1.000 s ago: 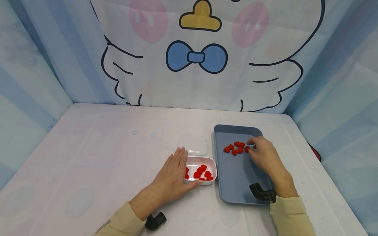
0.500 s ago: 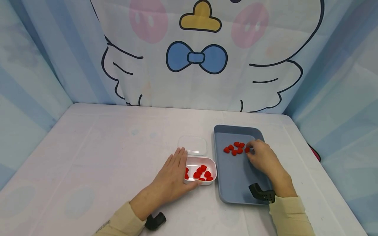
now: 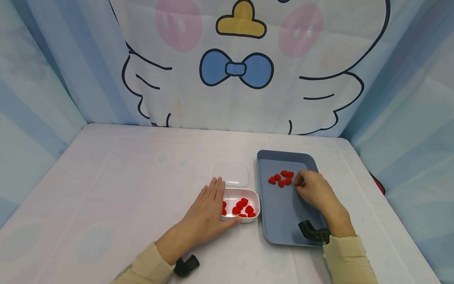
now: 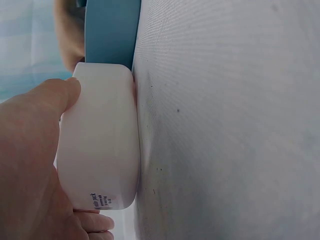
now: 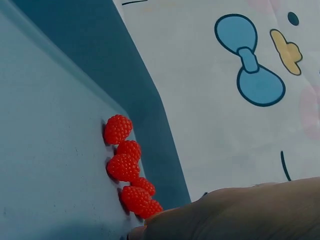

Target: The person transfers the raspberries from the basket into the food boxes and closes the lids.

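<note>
Raspberries (image 5: 123, 167) lie in tray (image 3: 280, 221); your right grip (image 3: 313, 189) pinches one, mostly hidden; your left grip (image 3: 205, 215), fingers straight, rests against box (image 4: 100, 130).

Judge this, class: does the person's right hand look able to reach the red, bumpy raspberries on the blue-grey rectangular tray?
Probably yes: the right hand is over the tray, close beside the raspberries, with nothing visible between them.
</note>
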The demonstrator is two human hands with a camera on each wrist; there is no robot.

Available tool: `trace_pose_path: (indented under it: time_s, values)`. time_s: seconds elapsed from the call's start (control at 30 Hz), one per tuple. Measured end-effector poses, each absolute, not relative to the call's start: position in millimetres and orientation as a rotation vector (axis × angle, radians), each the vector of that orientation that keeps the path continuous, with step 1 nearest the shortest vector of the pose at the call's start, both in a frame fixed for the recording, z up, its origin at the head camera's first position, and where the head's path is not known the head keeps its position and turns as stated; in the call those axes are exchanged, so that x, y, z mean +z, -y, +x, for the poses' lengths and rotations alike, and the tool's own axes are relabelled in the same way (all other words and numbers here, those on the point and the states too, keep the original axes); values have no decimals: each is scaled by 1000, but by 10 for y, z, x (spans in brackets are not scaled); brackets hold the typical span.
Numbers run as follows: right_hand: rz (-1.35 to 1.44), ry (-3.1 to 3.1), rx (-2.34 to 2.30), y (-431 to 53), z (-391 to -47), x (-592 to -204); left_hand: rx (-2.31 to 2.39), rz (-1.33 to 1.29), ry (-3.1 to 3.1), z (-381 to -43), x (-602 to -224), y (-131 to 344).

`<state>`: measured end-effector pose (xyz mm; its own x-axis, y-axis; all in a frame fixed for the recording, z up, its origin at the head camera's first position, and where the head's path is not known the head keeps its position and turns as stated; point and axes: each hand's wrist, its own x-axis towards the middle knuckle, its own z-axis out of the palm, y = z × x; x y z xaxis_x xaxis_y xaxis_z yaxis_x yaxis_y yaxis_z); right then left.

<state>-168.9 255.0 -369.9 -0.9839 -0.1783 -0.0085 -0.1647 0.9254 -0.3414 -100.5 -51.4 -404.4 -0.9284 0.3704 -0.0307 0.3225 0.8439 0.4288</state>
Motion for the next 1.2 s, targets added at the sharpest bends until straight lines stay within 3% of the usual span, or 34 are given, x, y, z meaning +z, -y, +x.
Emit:
trace_pose_path:
  time_s: [1.2]
  values:
    - [-294,-3141,-607,-2436,-1653,-3551,646,566,-2903,-1002,-4032,524]
